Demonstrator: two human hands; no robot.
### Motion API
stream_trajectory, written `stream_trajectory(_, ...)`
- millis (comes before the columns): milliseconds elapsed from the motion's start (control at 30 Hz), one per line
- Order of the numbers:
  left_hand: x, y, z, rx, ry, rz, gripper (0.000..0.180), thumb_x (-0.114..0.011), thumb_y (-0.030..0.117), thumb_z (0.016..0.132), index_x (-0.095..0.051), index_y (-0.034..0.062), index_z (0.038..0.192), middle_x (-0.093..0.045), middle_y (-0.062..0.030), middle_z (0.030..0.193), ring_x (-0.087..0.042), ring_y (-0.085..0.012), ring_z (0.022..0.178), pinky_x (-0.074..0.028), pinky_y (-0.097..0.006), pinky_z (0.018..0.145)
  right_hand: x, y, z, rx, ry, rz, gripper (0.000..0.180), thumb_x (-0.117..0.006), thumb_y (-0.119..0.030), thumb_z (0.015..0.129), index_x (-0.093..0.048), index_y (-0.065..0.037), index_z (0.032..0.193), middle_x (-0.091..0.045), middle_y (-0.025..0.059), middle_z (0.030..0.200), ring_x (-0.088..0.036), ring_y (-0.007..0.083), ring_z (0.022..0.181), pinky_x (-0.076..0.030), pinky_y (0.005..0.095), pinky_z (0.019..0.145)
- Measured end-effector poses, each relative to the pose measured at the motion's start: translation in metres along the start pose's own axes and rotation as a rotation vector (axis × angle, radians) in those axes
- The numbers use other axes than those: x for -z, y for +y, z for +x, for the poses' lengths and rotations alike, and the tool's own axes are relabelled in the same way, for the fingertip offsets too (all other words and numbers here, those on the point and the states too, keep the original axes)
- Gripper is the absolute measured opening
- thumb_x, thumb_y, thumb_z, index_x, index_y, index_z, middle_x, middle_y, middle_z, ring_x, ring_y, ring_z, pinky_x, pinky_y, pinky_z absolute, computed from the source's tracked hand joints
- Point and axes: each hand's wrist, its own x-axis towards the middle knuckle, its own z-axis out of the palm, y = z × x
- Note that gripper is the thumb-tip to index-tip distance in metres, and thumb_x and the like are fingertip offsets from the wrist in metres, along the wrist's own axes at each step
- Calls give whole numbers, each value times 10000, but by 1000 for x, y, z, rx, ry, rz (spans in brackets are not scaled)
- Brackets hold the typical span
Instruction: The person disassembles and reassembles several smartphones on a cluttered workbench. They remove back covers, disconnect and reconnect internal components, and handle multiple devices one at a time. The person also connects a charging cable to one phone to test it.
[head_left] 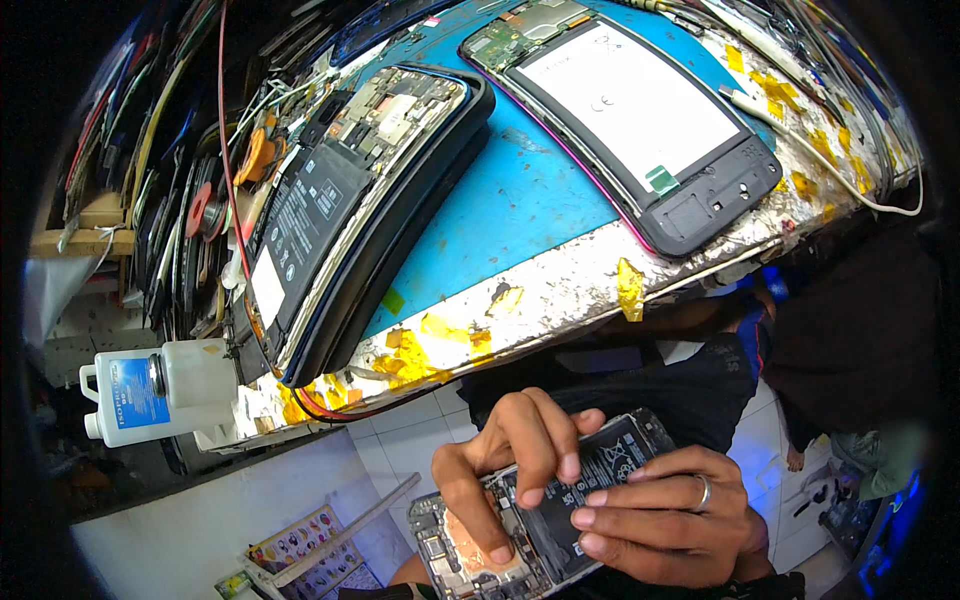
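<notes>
An opened smartphone [548, 530], its back cover off, lies tilted between my hands at the lower middle. My left hand [515, 455] curls over the phone's upper edge; one finger presses on the copper-coloured patch [470, 545] of its circuit board, and other fingertips rest by the black battery [625, 450]. My right hand [675, 515], with a ring on one finger, grips the other side, its fingers lying together across the battery. The hands cover part of the phone, and its underside is hidden.
On the worktable's blue mat [520, 190] lie a stack of opened phones [335, 190] and a phone with a white battery [625, 100]. A white cable [815, 150] runs at right. A plastic bottle [135, 395] is at left, near packed phone parts [165, 150]. Yellow tape scraps [630, 285] dot the edge.
</notes>
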Motion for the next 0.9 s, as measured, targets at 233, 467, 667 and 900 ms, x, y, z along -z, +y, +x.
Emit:
stream_trajectory(233, -6, -3, -1, -60, 47, 9, 207, -811, 132, 737, -645, 209, 640, -457, -44, 893, -495, -211, 965, -345, -439, 1153, -2, 0, -1, 15, 54, 16, 108, -685, -153, 844, -729, -118, 936, -726, -9, 1006, -681, 110, 933, -537, 234, 735)
stream_trajectory(467, -5, -2, -1, -55, 21, 25, 214, -814, 168, 740, -630, 207, 637, -446, -37, 886, -496, -211, 967, -352, -445, 1149, -1, 1, -1, 47, 48, -13, 99, -685, -154, 844, -730, -127, 929, -724, -17, 1003, -680, 107, 932, -531, 233, 747)
stream_trajectory(667, -2, 0, -1, -44, -15, 62, 212, -802, 219, 758, -621, 206, 651, -445, -21, 872, -498, -205, 931, -351, -457, 1144, -1, -1, -4, 6, 21, 0, 100, -686, -161, 850, -730, -127, 934, -721, -16, 1012, -677, 107, 942, -534, 234, 722)
stream_trajectory(900, -1, 8, -2, 30, -40, 128, 209, -752, 296, 825, -601, 207, 711, -438, -5, 837, -489, -200, 898, -391, -478, 1084, -2, -6, -6, -130, 21, 54, 186, -721, -169, 837, -704, -210, 1018, -708, -87, 998, -672, 82, 924, -512, 252, 726)
